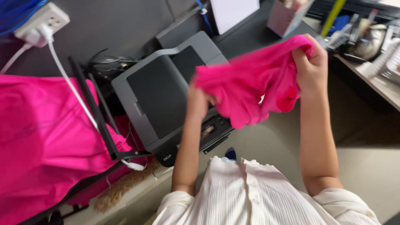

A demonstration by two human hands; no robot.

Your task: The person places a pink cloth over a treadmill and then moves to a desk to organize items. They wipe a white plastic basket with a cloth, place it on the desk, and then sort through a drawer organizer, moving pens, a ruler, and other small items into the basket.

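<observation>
Pink garment [250, 83], bright magenta, held up in the air between both hands, above a grey printer [166, 96] and the pale floor. Bunched and slack, sagging in the middle, lower folds hanging near the printer's control panel. Slightly blurred.

Left hand [196, 102] at the garment's left end, fingers closed on the cloth, mostly hidden behind the fabric edge; forearm rising from the white ribbed top [254, 196] at the bottom of the view. Right hand [311, 68] higher, at the garment's upper right corner, fingers curled tight into a fist around a gathered bunch of cloth, knuckles toward the camera.

Left of the printer, a black frame [98, 112] with a large spread of pink fabric [46, 137] draped over and beside it, well apart from the held piece. White cable [71, 83] running down from a white power strip [41, 21] in the upper left corner, crossing the pink spread. Cluttered desk edge [375, 79] at the upper right, items on it too blurred to tell. Pale box [285, 18] near the top, behind the raised garment.
</observation>
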